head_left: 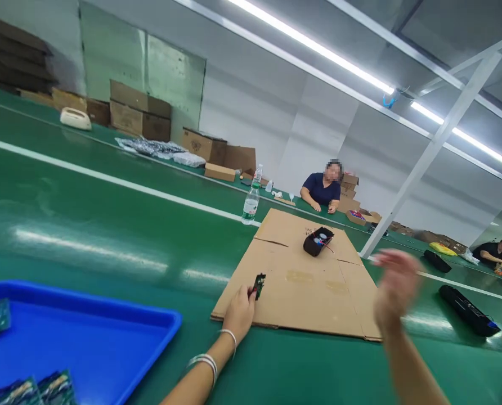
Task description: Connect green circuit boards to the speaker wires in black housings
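Observation:
My left hand (pixel 239 313) is closed on a small green circuit board (pixel 259 286), held over the near left part of a flat cardboard sheet (pixel 285 304). To the right, my right hand (pixel 397 287) is raised beside the sheet's right edge and smeared by motion, so its fingers cannot be made out. Toward the far end of the cardboard sits a black speaker-like housing (pixel 318 242) with round parts and red and blue wires showing. More green circuit boards (pixel 57 388) lie in the blue tray (pixel 166 322) at lower left.
A water bottle (pixel 251 206) stands by the cardboard's far left corner. Long black housings (pixel 468 309) lie on the green table (pixel 86 225) at right. A white post (pixel 428 157) rises behind my right hand. A co-worker (pixel 322 188) sits across; cardboard boxes (pixel 139 115) line the far side.

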Demonstrator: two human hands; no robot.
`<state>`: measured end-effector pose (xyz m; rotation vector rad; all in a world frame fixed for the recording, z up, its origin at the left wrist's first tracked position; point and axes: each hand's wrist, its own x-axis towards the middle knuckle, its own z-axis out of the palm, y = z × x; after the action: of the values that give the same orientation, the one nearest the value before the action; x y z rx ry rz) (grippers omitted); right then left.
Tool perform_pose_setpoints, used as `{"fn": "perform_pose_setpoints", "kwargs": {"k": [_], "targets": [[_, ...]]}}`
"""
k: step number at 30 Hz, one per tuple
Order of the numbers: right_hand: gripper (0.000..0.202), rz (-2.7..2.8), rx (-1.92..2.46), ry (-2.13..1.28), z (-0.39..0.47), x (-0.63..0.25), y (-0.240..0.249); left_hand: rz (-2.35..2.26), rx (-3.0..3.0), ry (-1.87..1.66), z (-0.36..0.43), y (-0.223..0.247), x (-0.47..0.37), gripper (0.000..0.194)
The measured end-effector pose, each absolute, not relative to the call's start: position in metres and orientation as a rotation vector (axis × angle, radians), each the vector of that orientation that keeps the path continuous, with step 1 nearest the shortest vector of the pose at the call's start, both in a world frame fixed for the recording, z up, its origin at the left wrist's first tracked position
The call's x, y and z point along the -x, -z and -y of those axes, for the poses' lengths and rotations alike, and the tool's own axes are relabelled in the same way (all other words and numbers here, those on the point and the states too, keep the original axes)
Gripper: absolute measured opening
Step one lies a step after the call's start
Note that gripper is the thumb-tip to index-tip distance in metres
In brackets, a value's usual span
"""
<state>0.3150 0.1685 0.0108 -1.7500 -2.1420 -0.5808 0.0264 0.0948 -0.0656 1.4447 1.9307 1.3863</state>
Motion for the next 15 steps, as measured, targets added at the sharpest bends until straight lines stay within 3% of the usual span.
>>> {"fn": "perform_pose_setpoints", "kwargs": {"k": [5,15], "targets": [[0.041,2.367,1.657,0.269,-0.237,-0.229,0.008,-1.899,-1.475,-1.383,-0.096,0.074,-0.023,0.013],[0.03,2.386,1.879,-0.011,-0.312,-0.2,0.001,-1.737,-1.424,-1.468,-0.101,0.085,-0.019,0.012]]}}
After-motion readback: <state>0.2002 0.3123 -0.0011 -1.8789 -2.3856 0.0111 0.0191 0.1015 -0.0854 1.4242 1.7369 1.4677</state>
